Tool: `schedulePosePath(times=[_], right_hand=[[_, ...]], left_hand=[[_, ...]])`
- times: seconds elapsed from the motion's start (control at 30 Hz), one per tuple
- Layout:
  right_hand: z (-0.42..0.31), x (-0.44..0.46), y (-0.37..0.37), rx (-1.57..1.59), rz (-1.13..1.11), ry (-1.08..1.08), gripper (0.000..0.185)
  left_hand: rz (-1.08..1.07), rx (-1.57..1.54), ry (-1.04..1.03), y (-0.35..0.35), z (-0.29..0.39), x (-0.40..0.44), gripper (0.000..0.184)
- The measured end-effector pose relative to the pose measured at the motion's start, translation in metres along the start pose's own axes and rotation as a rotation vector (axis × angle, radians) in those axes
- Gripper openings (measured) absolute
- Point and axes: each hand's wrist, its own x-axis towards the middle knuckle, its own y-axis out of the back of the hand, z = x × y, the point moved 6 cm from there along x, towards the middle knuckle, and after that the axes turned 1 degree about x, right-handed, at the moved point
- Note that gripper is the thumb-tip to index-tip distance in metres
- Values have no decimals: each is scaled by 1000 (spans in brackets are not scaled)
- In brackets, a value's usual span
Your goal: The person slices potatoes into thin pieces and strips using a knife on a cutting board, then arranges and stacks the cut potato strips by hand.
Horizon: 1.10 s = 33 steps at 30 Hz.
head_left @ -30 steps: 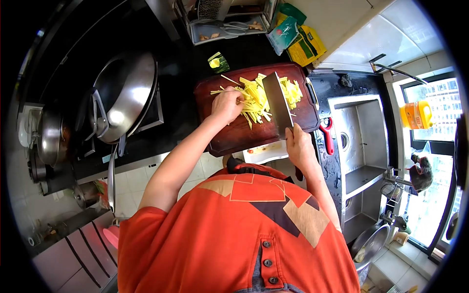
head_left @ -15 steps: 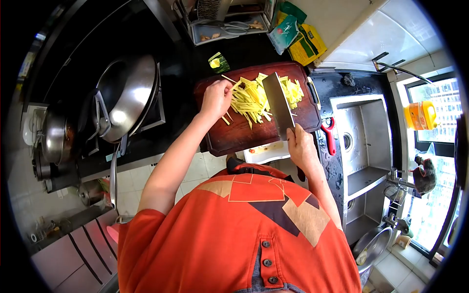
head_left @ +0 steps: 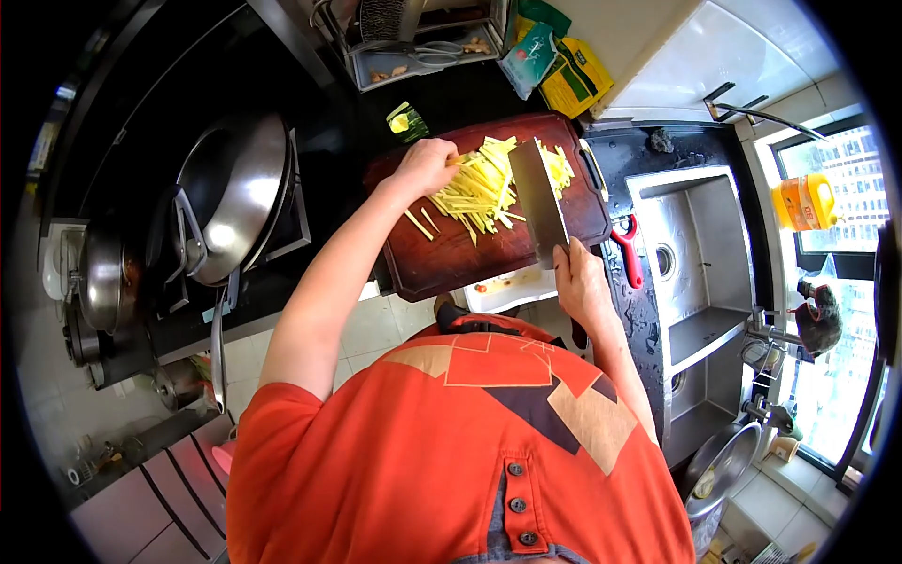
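Note:
My right hand (head_left: 581, 284) is wrapped round the handle of a cleaver (head_left: 538, 202), whose broad blade stands over the wooden cutting board (head_left: 437, 268). Pale yellow-green vegetable strips (head_left: 477, 188) lie in a heap left of the blade, with a smaller bunch on its right side. At the upper left of the heap my left hand (head_left: 427, 167) is closed, its fingertips against the strips; what they hold, if anything, is hidden. A few loose strips lie on the board below that hand. Behind the board sits a green-skinned vegetable piece (head_left: 408, 122).
A steel wok (head_left: 246, 193) stands on the stove at left. Right of the board are a red-handled peeler (head_left: 631, 258) and a steel sink (head_left: 695, 254). Food packets (head_left: 575, 80) and a rack tray (head_left: 376, 75) stand behind. A white tray (head_left: 512, 293) shows under the board's front edge.
My left hand has shifted right and slightly up, onto the edge of the heap. The cleaver stays nearly in place over the board. The whole view has shifted slightly.

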Motion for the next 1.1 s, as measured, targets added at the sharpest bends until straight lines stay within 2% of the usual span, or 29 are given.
schedulePosePath(times=[0.07, 0.1, 0.13, 0.2, 0.4, 0.53, 0.6, 0.67, 0.73, 0.87, 0.93, 1.0, 1.1], right_hand=[[0, 1, 0, -5, 3, 14, 21], [-1, 2, 0, 4, 3, 15, 21], [-2, 2, 0, 11, 3, 17, 22], [-5, 4, 0, 5, -4, 27, 22], [-12, 10, -5, 0, -48, 35, 22], [-16, 11, -11, 8, -90, 39, 23], [-22, 8, -13, 17, -133, 31, 23], [-28, 7, -17, 28, -170, 19, 24], [-34, 4, -34, 36, -399, 7, 25], [-53, 1, -71, -9, -523, 131, 23], [-51, 4, -88, -47, -486, 196, 23], [-54, 6, -94, -85, -454, 262, 23], [-51, 17, -88, -245, -336, 148, 20]], left_hand=[[-224, -118, 279, 3, -7, -7, 16], [-213, -285, 330, 2, -10, -11, 21], [-210, -285, 333, 2, -12, -14, 21], [-359, -706, 617, -8, -17, -32, 22], [-245, -649, 634, -5, -25, -57, 17], [-146, -784, 675, 2, -27, -73, 16], [-122, -949, 757, 9, -22, -93, 16], [-114, -970, 811, 17, -18, -123, 16], [60, -1048, 922, 21, -28, -155, 16], [168, -1171, 1015, 13, -53, -190, 15], [91, -1177, 1023, 1, -37, -186, 14], [124, -1186, 1007, -16, -24, -173, 11], [173, -1031, 1028, -33, -23, -159, 15]])
